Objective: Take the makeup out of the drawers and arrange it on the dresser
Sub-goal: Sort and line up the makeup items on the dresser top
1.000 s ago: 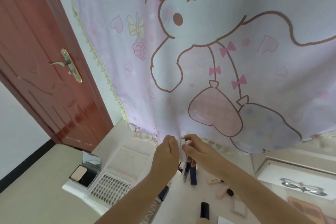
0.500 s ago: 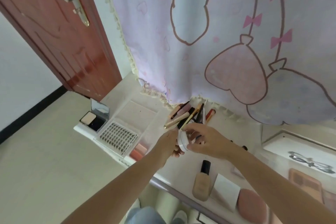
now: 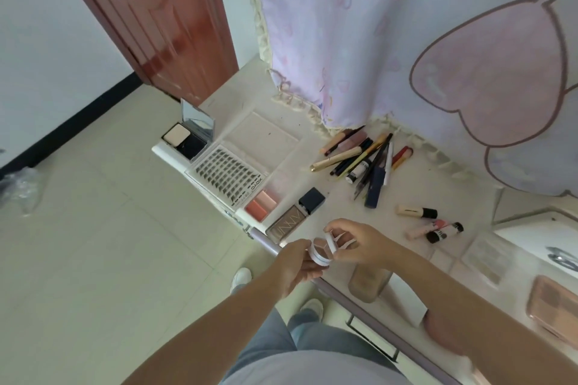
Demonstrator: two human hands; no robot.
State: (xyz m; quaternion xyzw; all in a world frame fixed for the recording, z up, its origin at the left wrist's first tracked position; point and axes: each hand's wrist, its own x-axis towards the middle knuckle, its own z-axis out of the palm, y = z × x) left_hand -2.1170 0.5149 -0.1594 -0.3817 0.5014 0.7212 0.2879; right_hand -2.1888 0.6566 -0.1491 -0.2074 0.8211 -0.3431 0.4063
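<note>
At the cream tabletop's (image 3: 312, 197) left corner sits an open black mirrored compact (image 3: 190, 134). Above the front edge, the left hand (image 3: 297, 266) grips a small round white jar (image 3: 319, 255) while the right hand (image 3: 359, 244) pinches its lifted white lid (image 3: 330, 241).

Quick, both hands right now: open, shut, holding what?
Left hand: holds the small white jar.
Right hand: pinches the jar's lid, tilted up off the jar.
</note>
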